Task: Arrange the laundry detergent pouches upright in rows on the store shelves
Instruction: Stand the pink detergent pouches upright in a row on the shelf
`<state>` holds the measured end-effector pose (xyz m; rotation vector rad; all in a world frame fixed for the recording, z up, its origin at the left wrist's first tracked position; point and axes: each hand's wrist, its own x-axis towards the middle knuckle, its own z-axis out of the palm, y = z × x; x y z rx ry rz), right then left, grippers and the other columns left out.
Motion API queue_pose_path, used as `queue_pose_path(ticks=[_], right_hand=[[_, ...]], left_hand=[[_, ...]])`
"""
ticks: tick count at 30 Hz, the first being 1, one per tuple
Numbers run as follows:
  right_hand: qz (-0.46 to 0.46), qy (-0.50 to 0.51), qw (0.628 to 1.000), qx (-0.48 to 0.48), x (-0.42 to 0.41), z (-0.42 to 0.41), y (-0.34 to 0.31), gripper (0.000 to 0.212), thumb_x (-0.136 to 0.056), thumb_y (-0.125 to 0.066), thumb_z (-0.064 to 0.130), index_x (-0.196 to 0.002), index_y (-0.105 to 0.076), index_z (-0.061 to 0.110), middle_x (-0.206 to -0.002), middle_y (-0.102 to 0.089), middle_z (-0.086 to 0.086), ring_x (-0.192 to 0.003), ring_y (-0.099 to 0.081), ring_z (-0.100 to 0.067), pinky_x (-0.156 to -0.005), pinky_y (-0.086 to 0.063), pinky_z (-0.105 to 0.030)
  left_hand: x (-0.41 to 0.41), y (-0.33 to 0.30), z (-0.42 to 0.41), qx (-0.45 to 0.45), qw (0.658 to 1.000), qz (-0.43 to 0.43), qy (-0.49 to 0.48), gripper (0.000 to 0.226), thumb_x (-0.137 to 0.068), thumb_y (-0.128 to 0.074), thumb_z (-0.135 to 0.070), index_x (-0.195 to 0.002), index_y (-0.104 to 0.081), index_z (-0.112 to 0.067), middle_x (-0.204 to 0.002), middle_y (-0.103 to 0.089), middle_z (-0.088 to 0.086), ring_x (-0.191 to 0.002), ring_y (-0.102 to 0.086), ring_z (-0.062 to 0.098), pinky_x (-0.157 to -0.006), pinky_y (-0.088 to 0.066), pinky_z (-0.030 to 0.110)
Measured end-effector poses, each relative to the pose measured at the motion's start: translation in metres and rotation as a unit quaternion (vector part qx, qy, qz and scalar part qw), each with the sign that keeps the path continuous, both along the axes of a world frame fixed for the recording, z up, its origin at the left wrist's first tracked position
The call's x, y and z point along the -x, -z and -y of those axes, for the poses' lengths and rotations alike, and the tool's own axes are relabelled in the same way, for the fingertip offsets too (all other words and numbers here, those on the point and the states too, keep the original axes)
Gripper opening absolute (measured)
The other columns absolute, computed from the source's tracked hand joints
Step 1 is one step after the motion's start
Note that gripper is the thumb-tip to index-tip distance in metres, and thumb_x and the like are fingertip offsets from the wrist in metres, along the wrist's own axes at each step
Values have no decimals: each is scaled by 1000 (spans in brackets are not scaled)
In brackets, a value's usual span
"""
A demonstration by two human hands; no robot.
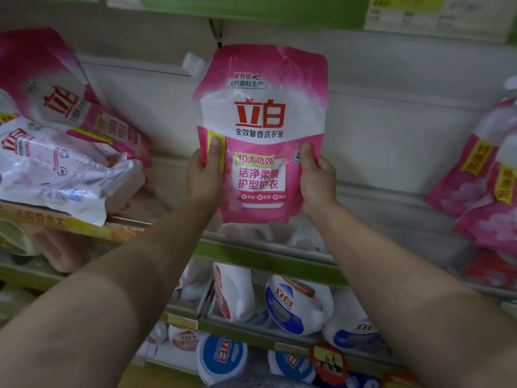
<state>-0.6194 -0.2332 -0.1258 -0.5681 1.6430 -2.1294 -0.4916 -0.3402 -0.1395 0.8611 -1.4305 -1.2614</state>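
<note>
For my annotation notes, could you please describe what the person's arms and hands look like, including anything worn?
Both forearms are bare: no sleeves reach into view. The left hand and right hand wear no gloves, and no rings, watch or bracelets show. Fingernails are short and unpainted.

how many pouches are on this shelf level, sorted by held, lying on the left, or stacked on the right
Held upright by left hand and right hand: 1, the held pouch
Left pouches, slumped or lying flat: 2
Right pouches, leaning at the frame edge: at least 2, partly cut off
Total: at least 5
</note>
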Motion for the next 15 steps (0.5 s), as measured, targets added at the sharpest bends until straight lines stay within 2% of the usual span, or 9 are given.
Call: queue_pose_path(ticks=[1,2,3,5,7,12,15], right_hand=[[-1,-3,1000,-1,0,0,1,28,-92,-57,38,-78,-66,15,-68,-72,2,-61,-69,-13,-55,-54,-24],[-2,-4,1000,-1,1,0,2,28,-92,-57,38,-77,-65,15,-69,-71,2,-61,-69,-13,-55,-55,-24],[-7,-3,1000,-3,1,0,2,28,-92,-57,38,-77,-65,15,-72,-72,0,-64,-69,-14,-59,-56,-27],[-19,-2,1000,-10,2,-1,3,29,-92,-56,39,-79,-64,15,-80,-72,-4,-70,-69,-18,-67,-57,-32],[-18,-9,1000,-8,2,-1,2,28,-93,-55,39,-82,-65,15,-82,-72,-5,-72,-69,-18,-68,-57,-31],[16,-39,999,17,-3,-2,4,30,-92,-54,41,-85,-66,15,-82,-73,-5,-70,-70,-18,-63,-58,-27],[25,-42,999,8,-7,-5,10,37,-90,-52,50,-91,-67,17,-82,-74,-2,-70,-71,-14,-55,-55,-21]], left_hand=[[-2,8,-1,-22,999,-15,18,37,-92,-51,-50,-103,-63,-17,-84,-69,-7,-74,-66,-5,-74,-51,10],[-4,16,-3,-42,998,-27,41,42,-87,-57,-52,-107,-64,-15,-90,-72,-2,-80,-70,5,-75,-57,23],[-6,23,-4,-52,996,-38,62,47,-82,-63,-53,-110,-64,-15,-94,-74,1,-83,-72,13,-71,-58,30],[-7,31,-5,-54,994,-48,82,57,-71,-71,-57,-109,-66,-15,-95,-75,1,-84,-72,18,-66,-58,31],[-8,31,-7,-58,994,-44,80,59,-64,-73,-61,-105,-66,-19,-93,-75,-1,-83,-73,17,-63,-57,28],[-12,32,-6,-70,991,-32,106,37,-74,-69,-56,-97,-68,-26,-89,-75,-5,-81,-73,14,-60,-56,23],[-14,31,-8,-74,989,-31,125,37,-74,-69,-57,-97,-68,-27,-91,-75,-5,-82,-72,15,-62,-57,26]])
